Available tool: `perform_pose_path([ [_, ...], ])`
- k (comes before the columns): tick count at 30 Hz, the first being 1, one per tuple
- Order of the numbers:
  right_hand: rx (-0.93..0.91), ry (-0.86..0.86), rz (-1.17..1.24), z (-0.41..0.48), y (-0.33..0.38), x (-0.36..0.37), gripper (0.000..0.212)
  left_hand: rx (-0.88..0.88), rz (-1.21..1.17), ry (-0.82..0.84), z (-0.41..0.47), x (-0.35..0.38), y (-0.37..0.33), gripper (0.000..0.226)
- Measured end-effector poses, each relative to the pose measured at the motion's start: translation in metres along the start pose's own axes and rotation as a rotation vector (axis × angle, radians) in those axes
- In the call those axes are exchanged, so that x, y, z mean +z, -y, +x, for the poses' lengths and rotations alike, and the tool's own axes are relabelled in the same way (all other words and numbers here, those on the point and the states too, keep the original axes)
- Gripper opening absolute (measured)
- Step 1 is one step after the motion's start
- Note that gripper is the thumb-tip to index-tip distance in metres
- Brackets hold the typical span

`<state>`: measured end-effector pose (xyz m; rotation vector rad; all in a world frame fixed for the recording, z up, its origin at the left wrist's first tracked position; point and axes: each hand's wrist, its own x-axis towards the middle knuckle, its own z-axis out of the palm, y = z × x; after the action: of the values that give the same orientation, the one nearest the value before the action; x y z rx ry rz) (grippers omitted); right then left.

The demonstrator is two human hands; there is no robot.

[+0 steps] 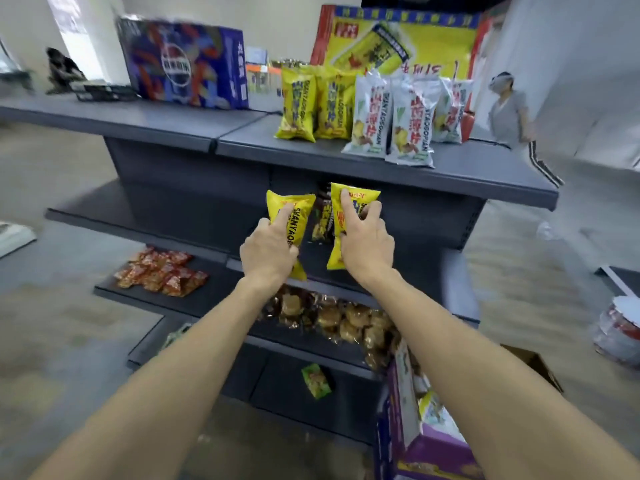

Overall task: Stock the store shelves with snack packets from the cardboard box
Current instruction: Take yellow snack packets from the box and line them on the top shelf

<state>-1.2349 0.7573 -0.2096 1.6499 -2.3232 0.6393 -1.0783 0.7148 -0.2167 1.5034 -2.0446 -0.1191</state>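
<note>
— At the second dark grey metal shelf (104, 220), what does the person hold?
— The left hand (268, 251) grips one shiny yellow plastic snack packet (301, 216), and the right hand (367, 244) grips a second yellow packet (363, 197). Both are upright, and the hands are apart. The purple printed cardboard box (433, 445) stands below, beside the right forearm.

My one camera sits on my head and looks forward and down.

It is the only view. It looks along my bare arms to the middle of the view, where my left hand (268, 251) grips the left packet (298, 210) and my right hand (367, 249) grips the right packet (361, 197), both close up. The grey shelves (173, 121) face me, very near, and I see the top one from above. The purple box (440, 448) sits low at the bottom right, almost under me. The wide lens bends the edges.
</note>
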Motion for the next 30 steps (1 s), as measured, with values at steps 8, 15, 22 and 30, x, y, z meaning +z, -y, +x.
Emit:
perform_pose_path([
  [8, -0.045, -0.13, 0.038, 0.127, 0.05, -0.05, 0.091, 0.057, 0.012, -0.201, 0.116, -0.049, -0.01, 0.074],
  [15, -0.013, -0.198, 0.033, 0.221, 0.065, -0.058, 0.083, 0.121, -0.026, -0.291, 0.204, -0.054, -0.032, 0.074],
  [22, 0.022, -0.138, -0.039, 0.276, 0.078, -0.052, 0.086, 0.141, -0.031, -0.322, 0.262, -0.039, -0.039, 0.065],
  [30, 0.051, -0.146, -0.182, 0.289, 0.085, -0.013, 0.085, 0.164, -0.04, -0.202, 0.288, -0.011, -0.009, 0.089],
])
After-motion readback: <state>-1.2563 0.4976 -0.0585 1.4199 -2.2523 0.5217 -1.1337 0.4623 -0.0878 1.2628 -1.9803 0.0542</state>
